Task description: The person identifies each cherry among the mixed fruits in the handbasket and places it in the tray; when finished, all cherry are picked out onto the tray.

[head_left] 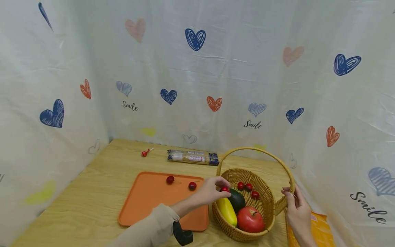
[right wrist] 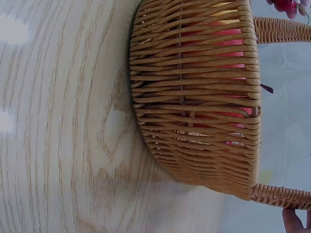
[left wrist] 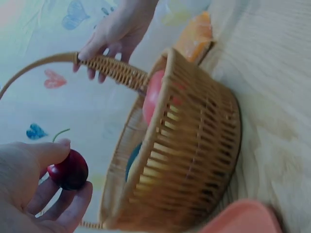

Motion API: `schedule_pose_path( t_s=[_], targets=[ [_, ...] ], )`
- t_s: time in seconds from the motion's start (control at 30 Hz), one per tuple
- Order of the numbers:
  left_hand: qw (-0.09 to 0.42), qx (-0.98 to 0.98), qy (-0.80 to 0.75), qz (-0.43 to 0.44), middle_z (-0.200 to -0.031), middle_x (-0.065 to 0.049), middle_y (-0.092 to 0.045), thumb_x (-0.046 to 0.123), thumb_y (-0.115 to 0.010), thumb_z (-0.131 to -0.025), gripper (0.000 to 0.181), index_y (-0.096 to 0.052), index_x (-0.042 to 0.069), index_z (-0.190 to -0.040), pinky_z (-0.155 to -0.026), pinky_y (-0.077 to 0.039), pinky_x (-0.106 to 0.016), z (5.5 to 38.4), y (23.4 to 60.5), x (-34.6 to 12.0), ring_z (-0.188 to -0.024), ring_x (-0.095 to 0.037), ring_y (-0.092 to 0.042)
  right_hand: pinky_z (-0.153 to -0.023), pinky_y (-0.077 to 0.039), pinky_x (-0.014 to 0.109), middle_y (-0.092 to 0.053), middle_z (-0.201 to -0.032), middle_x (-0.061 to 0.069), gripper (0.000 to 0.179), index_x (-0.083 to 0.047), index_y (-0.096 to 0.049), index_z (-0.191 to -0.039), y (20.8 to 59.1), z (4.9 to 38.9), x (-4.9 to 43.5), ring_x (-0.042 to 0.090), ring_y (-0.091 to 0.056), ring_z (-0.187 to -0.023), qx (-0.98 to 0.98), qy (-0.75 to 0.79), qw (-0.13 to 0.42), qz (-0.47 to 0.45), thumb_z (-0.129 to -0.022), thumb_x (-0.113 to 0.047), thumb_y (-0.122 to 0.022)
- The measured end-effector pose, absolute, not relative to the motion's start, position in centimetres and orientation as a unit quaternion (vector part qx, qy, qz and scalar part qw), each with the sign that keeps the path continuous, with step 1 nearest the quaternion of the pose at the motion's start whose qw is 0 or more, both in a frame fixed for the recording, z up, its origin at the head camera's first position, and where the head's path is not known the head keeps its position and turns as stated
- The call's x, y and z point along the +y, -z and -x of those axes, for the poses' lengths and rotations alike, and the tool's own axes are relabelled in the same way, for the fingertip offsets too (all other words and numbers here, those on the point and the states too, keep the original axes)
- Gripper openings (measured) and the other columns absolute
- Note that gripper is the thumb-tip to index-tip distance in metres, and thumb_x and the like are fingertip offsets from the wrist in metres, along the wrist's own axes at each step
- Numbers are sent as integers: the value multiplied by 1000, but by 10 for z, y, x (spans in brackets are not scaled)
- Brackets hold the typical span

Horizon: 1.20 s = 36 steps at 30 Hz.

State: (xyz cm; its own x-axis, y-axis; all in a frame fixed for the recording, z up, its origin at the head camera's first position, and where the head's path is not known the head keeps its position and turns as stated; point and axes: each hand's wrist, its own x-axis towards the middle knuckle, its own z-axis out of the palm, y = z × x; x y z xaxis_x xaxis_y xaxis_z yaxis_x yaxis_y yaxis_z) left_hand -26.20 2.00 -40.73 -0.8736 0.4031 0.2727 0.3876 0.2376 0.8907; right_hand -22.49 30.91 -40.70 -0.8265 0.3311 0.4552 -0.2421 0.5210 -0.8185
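My left hand (head_left: 207, 192) pinches a dark red cherry (left wrist: 69, 170) with a green stem between thumb and fingers, above the left side of the wicker basket (head_left: 271, 219). In the head view this cherry shows small beside the fingertips. My right hand (head_left: 297, 209) grips the lower right part of the basket's arched handle (left wrist: 114, 69). Inside the basket lie a red apple-like fruit (head_left: 250, 219), a yellow elongated fruit (head_left: 227, 212), a dark green avocado-like fruit (head_left: 237, 200) and three cherries (head_left: 255, 195) towards the far side.
Left of the basket is an orange tray (head_left: 154, 206) with two cherries (head_left: 170, 180) on it. Behind it lie a clear-and-blue noodle-like packet (head_left: 192, 157) and a red lollipop (head_left: 145, 153). An orange packet (head_left: 321, 230) sits right of the basket. A heart-printed curtain (head_left: 197, 75) surrounds the table.
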Motion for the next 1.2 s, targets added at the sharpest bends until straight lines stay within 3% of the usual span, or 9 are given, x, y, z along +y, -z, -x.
schedule_pose_path(
  t_s=[0.27, 0.5, 0.67, 0.93, 1.2],
  targets=[
    [-59, 804, -558, -198, -92, 1, -66, 18, -73, -84, 21, -69, 7, -102, -70, -50, -26, 282, 414, -27, -88, -16, -61, -79, -38, 4, -58, -101, -16, 34, -8, -48, -132, 406, 225, 311, -11, -52, -95, -829, -477, 290, 27, -101, -21, -46],
    [-89, 825, -545, -123, -95, 1, -66, 19, -74, -83, 21, -69, 13, -102, -71, -52, -28, 296, 428, -66, -89, -17, -61, -81, -36, 3, -55, -103, -19, 38, -7, -44, -137, 406, 226, 313, -14, -51, -96, -834, -473, 283, 25, -101, -20, -45],
    [-118, 821, -554, -67, -92, -1, -67, 12, -75, -81, 21, -70, 7, -101, -66, -51, -30, 301, 439, -91, -88, -20, -62, -80, -37, 3, -56, -106, -14, 39, -7, -43, -138, 406, 225, 312, -14, -50, -96, -835, -476, 275, 23, -101, -21, -44],
    [-157, 824, -544, 0, -100, -11, -65, 7, -71, -85, 25, -66, -1, -108, -82, -49, -42, 306, 451, -137, -95, -27, -59, -80, -38, 4, -56, -102, -19, 36, -7, -46, -134, 405, 225, 312, -12, -52, -95, -831, -478, 285, 21, -101, -21, -45],
    [-189, 846, -497, 41, -102, -15, -65, 9, -68, -88, 24, -65, -2, -109, -82, -48, -42, 302, 467, -181, -94, -28, -59, -78, -40, 4, -55, -102, -22, 37, -8, -45, -137, 406, 226, 312, -13, -52, -95, -830, -481, 280, 22, -101, -20, -44]
  ],
)
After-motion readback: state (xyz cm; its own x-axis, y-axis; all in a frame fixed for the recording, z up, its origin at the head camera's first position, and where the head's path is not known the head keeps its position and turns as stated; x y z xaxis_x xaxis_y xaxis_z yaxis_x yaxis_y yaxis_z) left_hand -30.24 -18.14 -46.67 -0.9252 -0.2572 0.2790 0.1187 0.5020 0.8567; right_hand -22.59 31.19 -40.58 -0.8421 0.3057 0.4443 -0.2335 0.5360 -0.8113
